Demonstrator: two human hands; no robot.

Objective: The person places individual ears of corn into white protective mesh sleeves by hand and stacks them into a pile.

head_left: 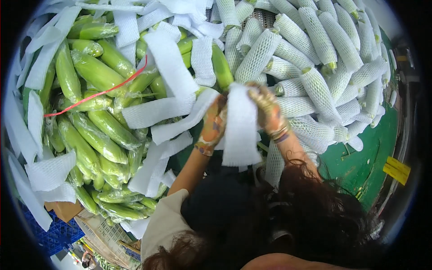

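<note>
A flat white foam net sleeve (pixel 241 128) hangs between my two gloved hands, in front of me at the middle. My right hand (pixel 270 111) pinches its upper right edge. My left hand (pixel 212 125) grips its left edge, with some of the fingertips hidden behind the foam. Just beyond lies a green ear of corn (pixel 221 67). To the left spreads a heap of green corn ears in clear film (pixel 96 74). On the right, corn ears in white foam net sleeves (pixel 317 90) are piled up.
Loose flat foam sleeves (pixel 168 60) lie over the corn on the left. A red strip (pixel 101 93) crosses that heap. The green table surface (pixel 360 155) shows at the right, near a yellow label (pixel 396 170). A blue crate (pixel 51 234) stands at the lower left.
</note>
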